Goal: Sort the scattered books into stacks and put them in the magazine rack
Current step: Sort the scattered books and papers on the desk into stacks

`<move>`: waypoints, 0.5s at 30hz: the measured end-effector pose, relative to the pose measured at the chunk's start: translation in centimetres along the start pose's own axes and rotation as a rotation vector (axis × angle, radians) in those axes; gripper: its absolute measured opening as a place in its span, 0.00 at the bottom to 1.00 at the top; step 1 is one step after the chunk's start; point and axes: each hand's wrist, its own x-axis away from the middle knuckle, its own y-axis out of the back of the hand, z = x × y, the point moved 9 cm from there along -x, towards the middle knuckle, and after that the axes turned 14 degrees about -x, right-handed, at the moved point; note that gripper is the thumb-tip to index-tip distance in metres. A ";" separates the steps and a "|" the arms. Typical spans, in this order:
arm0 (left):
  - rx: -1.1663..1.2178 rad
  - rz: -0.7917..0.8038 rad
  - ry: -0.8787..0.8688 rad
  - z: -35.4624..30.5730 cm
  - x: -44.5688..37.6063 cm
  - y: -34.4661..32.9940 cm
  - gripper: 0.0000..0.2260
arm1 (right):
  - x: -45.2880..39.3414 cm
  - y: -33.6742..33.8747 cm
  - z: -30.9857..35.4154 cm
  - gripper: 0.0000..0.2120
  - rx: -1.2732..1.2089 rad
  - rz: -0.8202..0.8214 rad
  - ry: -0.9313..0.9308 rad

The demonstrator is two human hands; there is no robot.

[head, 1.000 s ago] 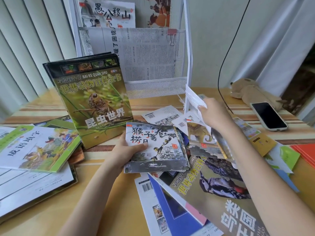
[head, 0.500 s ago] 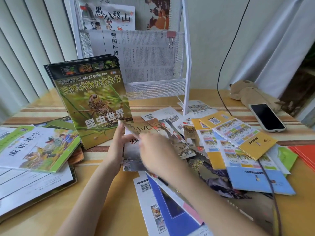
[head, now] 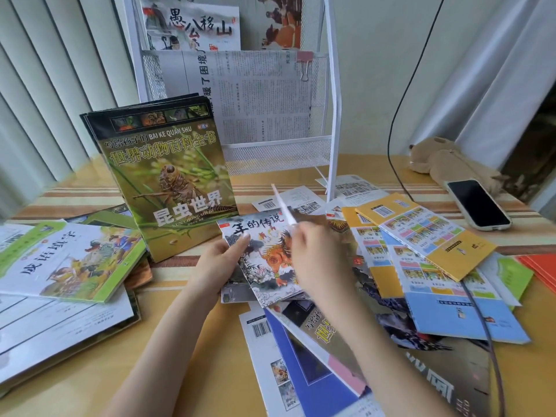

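My left hand (head: 217,263) grips the left edge of a small stack of thin picture books (head: 261,260), thumb on the top cover with an orange beast. My right hand (head: 313,259) pinches a thin white booklet (head: 282,209) that stands on edge above the stack. A big green insect encyclopedia (head: 168,179) leans upright behind the left hand. The white mesh magazine rack (head: 276,155) stands at the back with papers and books in it. More books lie scattered on the right, among them yellow booklets (head: 421,233) and a blue one (head: 463,314).
A green-edged book (head: 69,260) tops a pile on the left. A phone (head: 478,204) and a plush toy (head: 445,159) lie at the back right. A black cable (head: 391,152) hangs down the wall. Large books (head: 316,371) lie near the table's front edge.
My right hand came from the right-hand pile to the stack in my left hand, and a new cover with an orange beast now tops it. A thin booklet now stands on edge in my right fingers.
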 end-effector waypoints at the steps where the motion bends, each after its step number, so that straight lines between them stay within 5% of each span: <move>1: 0.055 0.029 0.003 0.0 -0.1 -0.2 0.14 | -0.3 0.9 -0.7 0.15 -0.023 -0.038 -0.013; 7: 0.121 0.053 -0.003 -0.2 0.2 -0.5 0.13 | 1.5 -1.9 -0.6 0.23 0.136 0.192 0.081; 15: 0.230 0.036 0.075 0.1 0.4 -0.3 0.14 | 1.7 -4.5 -3.3 0.10 -0.052 0.240 -0.040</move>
